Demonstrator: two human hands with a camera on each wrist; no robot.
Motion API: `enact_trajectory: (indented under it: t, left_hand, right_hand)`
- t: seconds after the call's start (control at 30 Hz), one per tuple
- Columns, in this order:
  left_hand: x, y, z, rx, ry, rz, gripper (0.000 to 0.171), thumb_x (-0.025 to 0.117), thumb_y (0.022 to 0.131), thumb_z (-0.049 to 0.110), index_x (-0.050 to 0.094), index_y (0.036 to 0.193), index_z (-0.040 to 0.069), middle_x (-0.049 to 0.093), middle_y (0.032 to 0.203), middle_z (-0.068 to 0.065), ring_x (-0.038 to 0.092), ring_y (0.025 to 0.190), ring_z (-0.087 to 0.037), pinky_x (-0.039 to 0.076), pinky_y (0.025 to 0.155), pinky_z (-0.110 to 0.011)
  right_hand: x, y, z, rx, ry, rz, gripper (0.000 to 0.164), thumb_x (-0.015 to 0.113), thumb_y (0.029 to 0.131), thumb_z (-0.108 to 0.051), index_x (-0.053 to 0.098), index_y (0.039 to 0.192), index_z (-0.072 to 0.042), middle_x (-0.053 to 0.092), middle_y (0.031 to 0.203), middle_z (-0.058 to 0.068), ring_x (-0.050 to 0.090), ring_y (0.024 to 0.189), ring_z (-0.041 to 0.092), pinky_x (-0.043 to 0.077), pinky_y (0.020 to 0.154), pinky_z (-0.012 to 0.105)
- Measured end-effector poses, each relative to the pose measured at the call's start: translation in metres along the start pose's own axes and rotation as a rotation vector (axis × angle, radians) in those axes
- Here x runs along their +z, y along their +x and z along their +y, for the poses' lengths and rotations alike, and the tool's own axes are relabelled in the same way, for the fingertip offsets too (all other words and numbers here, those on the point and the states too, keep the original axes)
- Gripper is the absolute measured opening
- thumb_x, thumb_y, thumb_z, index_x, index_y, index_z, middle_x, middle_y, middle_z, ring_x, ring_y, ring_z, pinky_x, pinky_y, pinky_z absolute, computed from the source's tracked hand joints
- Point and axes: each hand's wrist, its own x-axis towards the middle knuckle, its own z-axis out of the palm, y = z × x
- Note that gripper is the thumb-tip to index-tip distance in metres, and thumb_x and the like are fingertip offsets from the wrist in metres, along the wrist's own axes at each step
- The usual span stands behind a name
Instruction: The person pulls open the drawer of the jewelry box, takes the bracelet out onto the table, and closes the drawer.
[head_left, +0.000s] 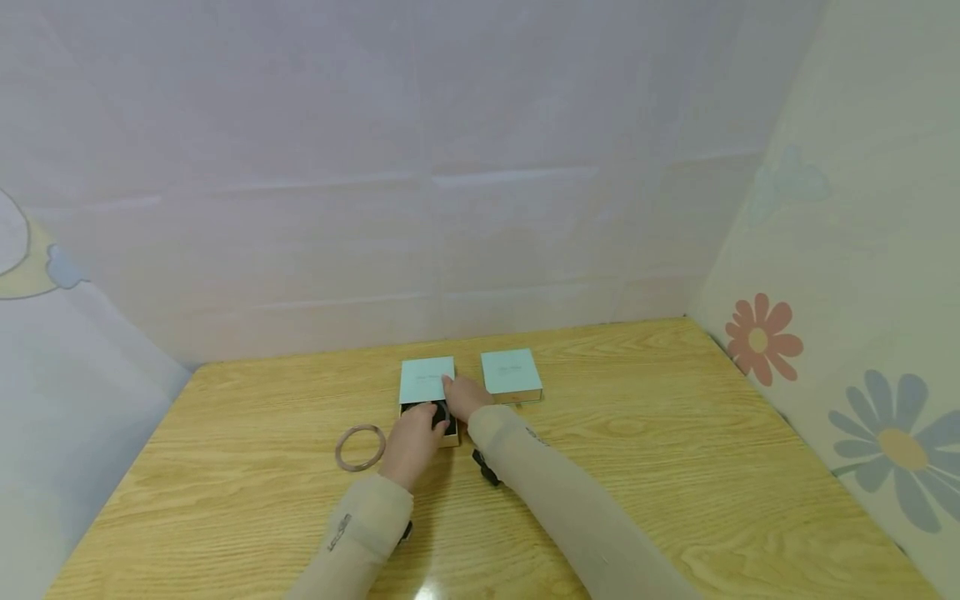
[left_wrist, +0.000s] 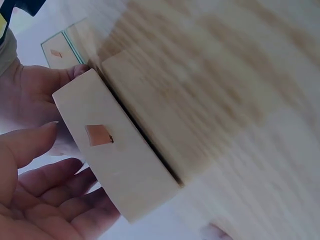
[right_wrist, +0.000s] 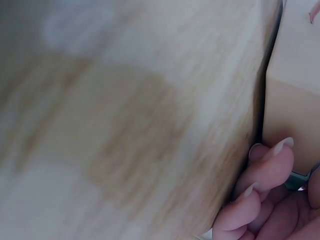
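Observation:
A pale blue slide-out box (head_left: pixel 427 377) lies on the table with its drawer (head_left: pixel 450 440) pulled partway toward me. Black lining shows in the drawer, with a greyish curved rim against it, partly covered by the left hand. My left hand (head_left: pixel 412 442) is at the drawer's left side, fingers loosely bent over it; the left wrist view shows the drawer front (left_wrist: pixel 117 150) with a small brown tab (left_wrist: pixel 99 135). My right hand (head_left: pixel 468 398) grips the box at its right side, thumb on the lid and bent fingers (right_wrist: pixel 272 167) along the side.
A pinkish-brown bangle (head_left: pixel 340 454) lies on the table left of the left hand. A second pale blue box (head_left: pixel 512 372), closed, sits behind and right of the right hand. The wooden table (head_left: pixel 675 467) meets a draped backdrop (head_left: pixel 360 208) at its far edge.

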Motion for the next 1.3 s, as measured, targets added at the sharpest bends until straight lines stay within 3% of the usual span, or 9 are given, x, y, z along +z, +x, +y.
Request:
enact_trajectory:
  t: [0.1, 0.2, 0.27, 0.37, 0.63, 0.93, 1.17, 1.3]
  left_hand:
    - [0.000, 0.002, 0.001, -0.016, 0.034, -0.027, 0.025, 0.066, 0.094, 0.012, 0.067, 0.110, -0.008, 0.067, 0.107, -0.021, 0.063, 0.101, -0.036, 0.053, 0.083, -0.046]
    - [0.000, 0.005, 0.002, -0.038, 0.056, -0.066, 0.018, 0.067, 0.093, 0.013, 0.070, 0.098, -0.004, 0.068, 0.092, -0.015, 0.064, 0.084, -0.029, 0.054, 0.068, -0.039]
    - [0.001, 0.007, 0.004, -0.050, 0.065, -0.092, 0.014, 0.067, 0.093, 0.012, 0.068, 0.086, 0.000, 0.065, 0.077, -0.010, 0.060, 0.069, -0.022, 0.049, 0.057, -0.033]
    - [0.002, 0.010, 0.007, -0.059, 0.075, -0.111, 0.022, 0.067, 0.092, 0.011, 0.062, 0.071, 0.006, 0.056, 0.062, -0.003, 0.050, 0.056, -0.016, 0.041, 0.049, -0.028]
    - [0.005, 0.014, 0.011, -0.039, 0.101, -0.096, 0.031, 0.061, 0.093, 0.002, 0.057, 0.063, 0.008, 0.053, 0.057, -0.002, 0.052, 0.053, -0.015, 0.042, 0.049, -0.029]
    - [0.010, 0.014, 0.017, -0.041, 0.171, 0.000, 0.026, 0.063, 0.090, -0.003, 0.062, 0.065, 0.004, 0.058, 0.059, -0.007, 0.060, 0.054, -0.023, 0.050, 0.048, -0.033]
    - [0.011, 0.012, 0.017, 0.070, 0.295, 0.008, 0.019, 0.064, 0.090, -0.004, 0.066, 0.072, 0.002, 0.061, 0.064, -0.009, 0.061, 0.056, -0.022, 0.053, 0.051, -0.032]
    - [0.009, 0.012, 0.017, 0.096, 0.319, 0.011, 0.019, 0.064, 0.090, -0.005, 0.066, 0.073, 0.002, 0.061, 0.065, -0.010, 0.061, 0.057, -0.022, 0.054, 0.053, -0.032]
  right_hand:
    - [0.000, 0.000, 0.000, 0.003, 0.000, -0.002, 0.062, 0.027, 0.108, -0.037, 0.059, 0.066, -0.005, 0.053, 0.058, 0.009, 0.049, 0.050, 0.022, 0.042, 0.052, 0.032]
    - [0.001, 0.000, 0.000, 0.001, 0.001, -0.001, 0.063, 0.027, 0.108, -0.037, 0.058, 0.063, -0.006, 0.051, 0.056, 0.008, 0.050, 0.050, 0.022, 0.042, 0.051, 0.032]
    - [0.001, 0.001, 0.001, 0.001, 0.007, 0.001, 0.063, 0.027, 0.108, -0.037, 0.057, 0.062, -0.007, 0.051, 0.055, 0.008, 0.050, 0.050, 0.022, 0.042, 0.050, 0.032]
    - [0.001, 0.002, 0.002, 0.003, 0.024, -0.001, 0.063, 0.028, 0.108, -0.037, 0.056, 0.061, -0.007, 0.050, 0.054, 0.008, 0.050, 0.050, 0.022, 0.042, 0.051, 0.032]
    - [0.003, 0.004, 0.002, 0.024, 0.046, -0.018, 0.060, 0.028, 0.108, -0.037, 0.045, 0.056, -0.011, 0.038, 0.051, 0.004, 0.040, 0.048, 0.020, 0.037, 0.050, 0.032]
    - [0.003, 0.007, 0.003, 0.009, 0.024, -0.020, 0.060, 0.027, 0.108, -0.038, 0.046, 0.058, -0.010, 0.039, 0.052, 0.004, 0.038, 0.047, 0.020, 0.038, 0.049, 0.032]
    - [0.003, 0.009, 0.004, 0.022, 0.036, -0.028, 0.059, 0.028, 0.108, -0.038, 0.046, 0.059, -0.010, 0.040, 0.052, 0.005, 0.039, 0.047, 0.020, 0.039, 0.050, 0.032]
    - [0.004, 0.009, 0.005, 0.021, 0.043, -0.031, 0.058, 0.028, 0.108, -0.038, 0.045, 0.060, -0.011, 0.040, 0.054, 0.004, 0.039, 0.048, 0.019, 0.039, 0.051, 0.032]
